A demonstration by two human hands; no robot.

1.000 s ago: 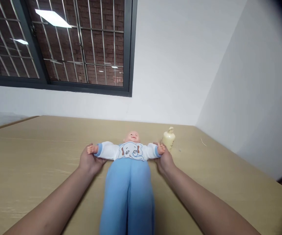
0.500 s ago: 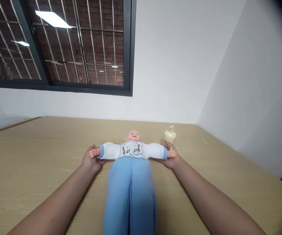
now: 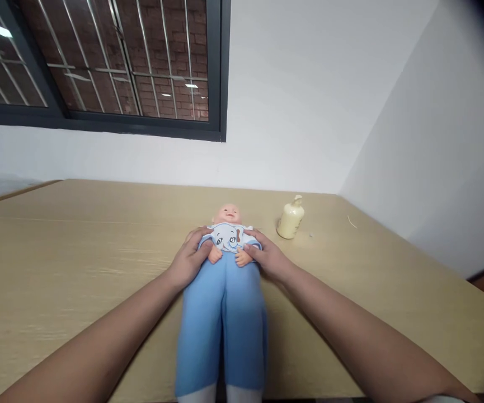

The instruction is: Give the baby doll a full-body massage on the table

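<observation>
A baby doll lies on its back on the wooden table, its head toward the wall. It wears a white top with an elephant print and light blue trousers. My left hand is closed around the doll's arm at the left of the view, thumb across the sleeve. On the other side, my right hand wraps the doll's other arm in the same way. Both doll arms are folded in over the belly, the small doll hands lying at the waist.
A pale yellow pump bottle stands on the table to the right of the doll's head. A thin pale strip lies farther right. Behind are a white wall and a barred window.
Both my hands have moved inward, bringing the doll's arms from stretched out sideways to folded over its belly. The view has tilted down a little, showing the trouser ends.
</observation>
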